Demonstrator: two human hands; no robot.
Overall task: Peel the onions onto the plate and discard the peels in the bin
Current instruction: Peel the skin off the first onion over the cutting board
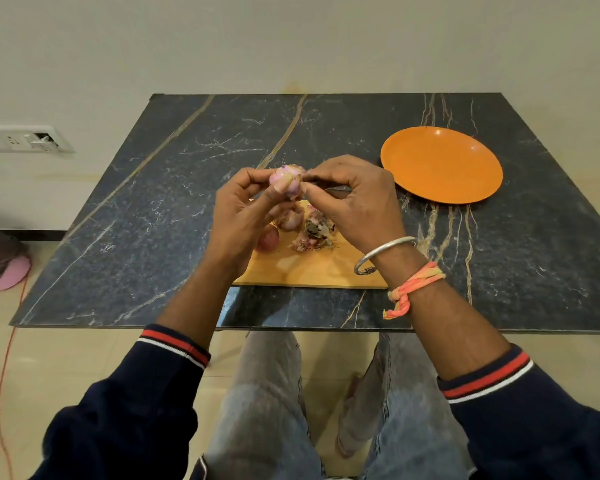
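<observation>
Navy sleeves nearest | left hand gripped onion above cutting board | right hand pinched its top skin | imo pull strips downward, slowly | orange plate sat off right

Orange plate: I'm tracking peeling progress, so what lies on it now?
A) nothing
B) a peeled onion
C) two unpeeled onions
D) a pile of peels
A: the orange plate shows only bare surface; the left hand and right hand hold the onion above the cutting board, where the peels lie.
</observation>
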